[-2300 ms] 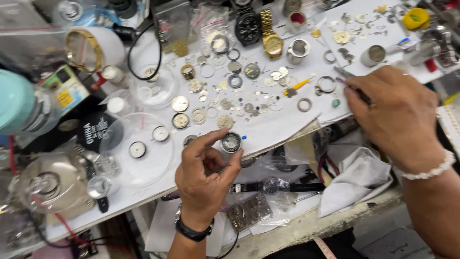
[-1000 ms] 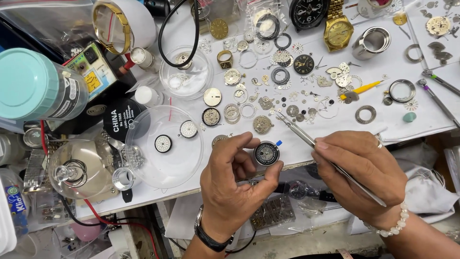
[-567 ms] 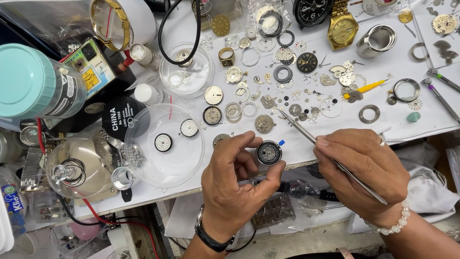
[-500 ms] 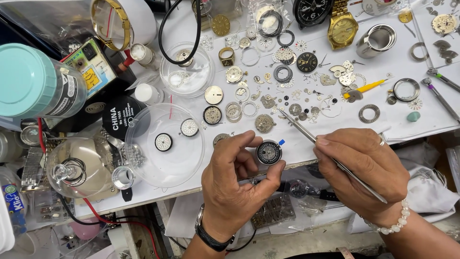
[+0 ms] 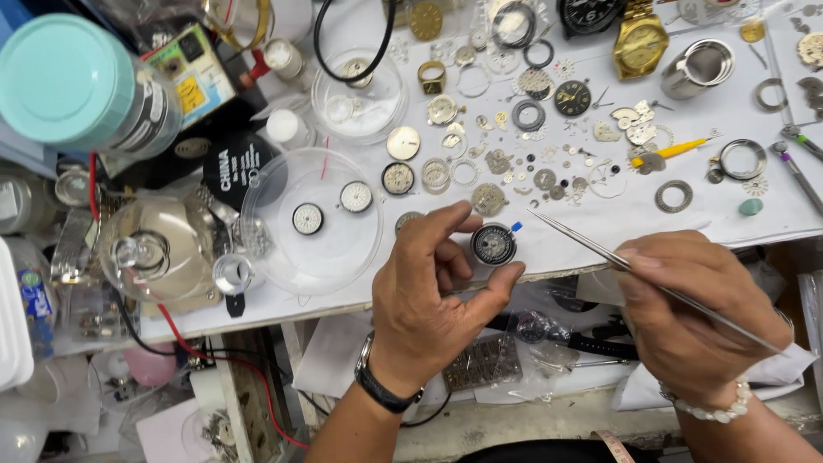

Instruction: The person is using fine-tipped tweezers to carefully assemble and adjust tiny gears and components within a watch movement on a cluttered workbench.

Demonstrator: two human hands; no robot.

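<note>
Both hands are busy at the front edge of the counter (image 5: 754, 219): the left hand (image 5: 433, 300) pinches a small round watch movement (image 5: 494, 244) between thumb and fingertips, holding it just above the white paper at the counter's lip, while the right hand (image 5: 686, 317) is closed around a pair of slim metal tweezers (image 5: 600, 249) whose tips point toward the movement but stand apart from it, with nothing visible between them. Judging from this, the work looks to be in its middle: the movement is out of any case and its dark face is exposed, yet whether a part has just been set or is about to be picked cannot be told. A great deal lies loose on the paper behind the hands, among them gears, rings and plates, a dark dial (image 5: 572, 98), a gold wristwatch (image 5: 640, 41) and a yellow-handled tool (image 5: 673, 151). Two more small dials rest inside a clear shallow dish (image 5: 274, 249) to the left, so much sorting and fitting appears to remain.
</note>
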